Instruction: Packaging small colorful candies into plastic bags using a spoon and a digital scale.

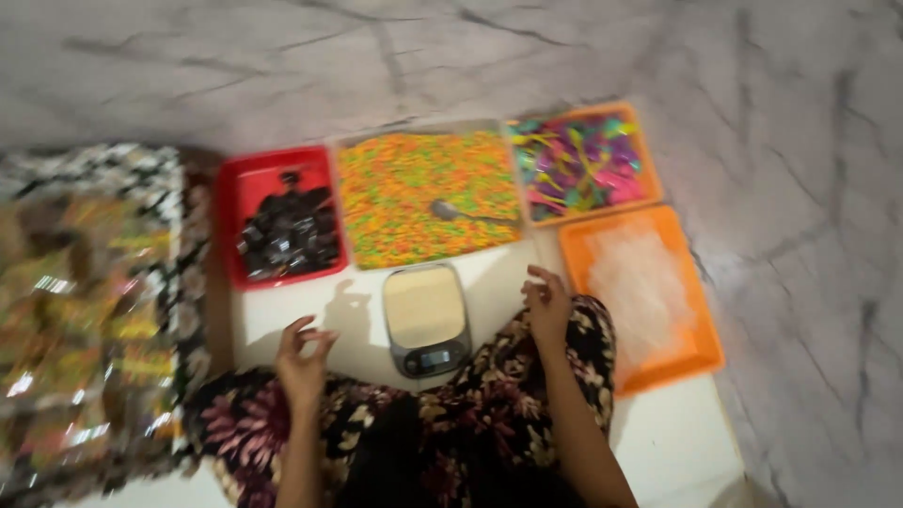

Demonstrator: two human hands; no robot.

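Scale sits on the white mat between the two hands, just near of the clear tray heaped with small orange, green and yellow bits. It is a small kitchen scale with a pale square platform and a dark front strip holding a little screen; nothing rests on the platform.

Only the head view is on hand, and it is somewhat blurred. The left hand hovers near-left of the scale, fingers loosely curled and parted, holding nothing that can be made out. The right hand hangs just right of the scale over the knee, fingers bent and slightly spread, also empty as far as the blur allows. Both are close to the scale but not touching it.

A spoon lies in the coloured bits, its handle pointing right. Left of that tray is a red tray with dark shiny wrapped pieces; right of it an orange tray of bright mixed plastic bits; near of that, another orange tray with clear bags. A patterned cloth with glittery packets lies far left. Marble floor surrounds everything.

To work well here, I judge the platform should stay level and bare before anything is weighed, and the right hand is best placed for the spoon.
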